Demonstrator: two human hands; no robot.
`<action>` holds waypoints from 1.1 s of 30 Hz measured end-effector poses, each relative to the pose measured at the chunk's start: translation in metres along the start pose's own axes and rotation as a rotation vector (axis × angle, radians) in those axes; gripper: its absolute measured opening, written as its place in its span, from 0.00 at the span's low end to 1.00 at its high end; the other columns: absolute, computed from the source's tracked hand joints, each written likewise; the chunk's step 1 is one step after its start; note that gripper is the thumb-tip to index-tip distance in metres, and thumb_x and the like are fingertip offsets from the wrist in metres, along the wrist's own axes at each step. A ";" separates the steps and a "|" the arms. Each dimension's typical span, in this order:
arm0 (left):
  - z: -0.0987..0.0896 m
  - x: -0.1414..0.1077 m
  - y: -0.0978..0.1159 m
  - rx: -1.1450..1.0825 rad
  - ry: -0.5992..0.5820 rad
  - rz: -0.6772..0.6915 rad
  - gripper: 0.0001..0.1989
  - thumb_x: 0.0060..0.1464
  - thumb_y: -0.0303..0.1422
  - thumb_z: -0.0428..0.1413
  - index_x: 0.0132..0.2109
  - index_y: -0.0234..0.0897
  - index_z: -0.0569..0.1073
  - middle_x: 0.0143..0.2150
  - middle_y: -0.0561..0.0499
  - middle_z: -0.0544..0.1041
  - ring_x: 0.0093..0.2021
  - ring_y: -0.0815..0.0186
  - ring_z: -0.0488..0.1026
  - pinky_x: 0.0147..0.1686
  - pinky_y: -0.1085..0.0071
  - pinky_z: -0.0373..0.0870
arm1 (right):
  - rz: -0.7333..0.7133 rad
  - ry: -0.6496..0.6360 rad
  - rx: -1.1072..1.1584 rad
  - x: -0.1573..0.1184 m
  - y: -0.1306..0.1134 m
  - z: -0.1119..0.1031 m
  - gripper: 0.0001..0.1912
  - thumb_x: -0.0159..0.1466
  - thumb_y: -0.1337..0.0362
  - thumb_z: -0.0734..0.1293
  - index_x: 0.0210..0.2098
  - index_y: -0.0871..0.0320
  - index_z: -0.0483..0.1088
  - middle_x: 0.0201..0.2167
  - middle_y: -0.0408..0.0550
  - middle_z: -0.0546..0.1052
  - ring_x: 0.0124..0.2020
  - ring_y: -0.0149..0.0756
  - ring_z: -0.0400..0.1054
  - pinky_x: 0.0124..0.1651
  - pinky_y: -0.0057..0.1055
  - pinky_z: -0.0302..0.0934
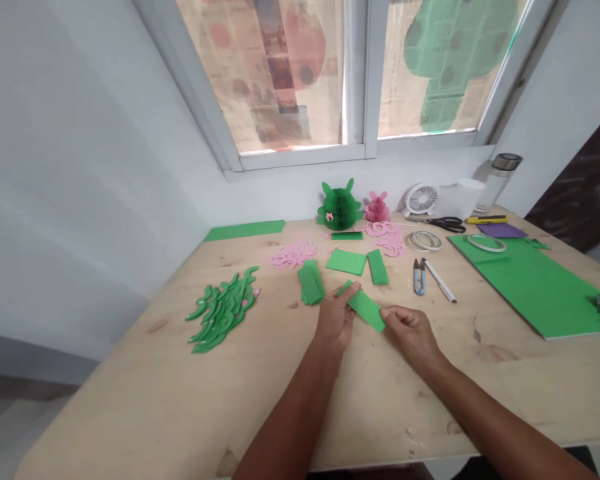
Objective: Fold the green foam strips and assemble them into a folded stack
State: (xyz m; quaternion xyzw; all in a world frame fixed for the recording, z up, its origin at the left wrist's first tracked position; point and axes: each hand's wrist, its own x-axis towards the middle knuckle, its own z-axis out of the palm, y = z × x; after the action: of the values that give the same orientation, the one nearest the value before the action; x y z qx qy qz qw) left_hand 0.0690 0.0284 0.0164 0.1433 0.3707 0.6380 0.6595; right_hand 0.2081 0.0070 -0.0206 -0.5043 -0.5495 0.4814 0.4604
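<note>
The strip [367, 310], smooth green paper, flat and oblong, bright and plain-faced, is above the near part of the pale wooden desk [180, 400]. The left hand's [336, 313] fingers pinch its far-left end; the right hand's [411, 330] fingers pinch its near-right corner. Left of the strip lie stacked green slips [311, 283] and a heap of curvy green cutouts [225, 310]; beyond it, a pleated green figure [340, 208]; right of it, metal snips [419, 277].

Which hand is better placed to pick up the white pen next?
Probably the right hand: the white pen lies nearer to it than to the left hand, though both hold the green paper.
</note>
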 end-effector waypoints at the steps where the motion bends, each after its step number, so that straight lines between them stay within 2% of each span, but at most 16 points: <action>1: -0.002 0.001 0.002 -0.002 0.011 0.007 0.12 0.29 0.27 0.67 0.26 0.31 0.73 0.24 0.54 0.72 0.26 0.74 0.68 0.28 0.77 0.63 | 0.005 -0.001 -0.007 0.000 0.001 0.000 0.18 0.55 0.52 0.65 0.21 0.61 0.72 0.17 0.42 0.68 0.21 0.30 0.59 0.24 0.26 0.51; 6: -0.007 0.005 0.004 -0.031 0.069 0.036 0.11 0.30 0.28 0.67 0.25 0.32 0.74 0.24 0.53 0.73 0.26 0.73 0.68 0.27 0.78 0.63 | -0.006 -0.001 -0.014 -0.001 0.001 0.003 0.16 0.56 0.54 0.65 0.23 0.61 0.73 0.18 0.42 0.69 0.22 0.30 0.59 0.26 0.26 0.52; 11: -0.005 0.003 0.002 -0.015 0.095 0.083 0.11 0.31 0.30 0.66 0.24 0.32 0.74 0.25 0.52 0.73 0.27 0.73 0.68 0.27 0.78 0.64 | -0.039 -0.020 -0.060 -0.003 -0.005 0.002 0.16 0.57 0.56 0.63 0.21 0.61 0.71 0.18 0.42 0.67 0.22 0.30 0.57 0.25 0.26 0.51; 16: 0.000 -0.007 -0.014 0.095 0.028 0.107 0.10 0.33 0.32 0.66 0.23 0.31 0.74 0.23 0.53 0.72 0.25 0.75 0.67 0.27 0.79 0.62 | -0.058 -0.127 -0.007 -0.005 -0.012 0.000 0.15 0.59 0.55 0.62 0.25 0.60 0.72 0.21 0.43 0.69 0.24 0.31 0.59 0.26 0.26 0.53; 22: 0.002 -0.016 -0.032 0.286 -0.015 0.096 0.11 0.35 0.35 0.65 0.25 0.31 0.75 0.22 0.53 0.72 0.24 0.73 0.66 0.28 0.76 0.62 | -0.080 -0.094 -0.049 -0.004 -0.015 -0.002 0.20 0.58 0.51 0.62 0.20 0.60 0.68 0.18 0.41 0.65 0.21 0.29 0.55 0.24 0.25 0.50; 27: -0.001 -0.011 -0.021 0.242 0.001 0.126 0.11 0.35 0.35 0.65 0.25 0.31 0.75 0.22 0.54 0.70 0.24 0.75 0.63 0.26 0.77 0.60 | -0.056 -0.106 -0.062 -0.003 -0.009 -0.003 0.20 0.58 0.52 0.61 0.19 0.60 0.67 0.17 0.40 0.62 0.20 0.28 0.52 0.22 0.26 0.46; 33: -0.006 -0.003 0.000 0.143 0.107 0.154 0.12 0.30 0.34 0.67 0.24 0.32 0.74 0.25 0.54 0.70 0.26 0.74 0.63 0.25 0.79 0.60 | -0.079 -0.129 -0.117 -0.003 -0.005 -0.004 0.20 0.59 0.53 0.60 0.19 0.60 0.68 0.17 0.40 0.62 0.21 0.29 0.53 0.24 0.26 0.47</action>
State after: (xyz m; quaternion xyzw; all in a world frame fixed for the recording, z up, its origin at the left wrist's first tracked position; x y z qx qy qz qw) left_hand 0.0655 0.0240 0.0134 0.1838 0.4380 0.6654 0.5759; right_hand 0.2114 0.0038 -0.0155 -0.4762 -0.6249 0.4613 0.4123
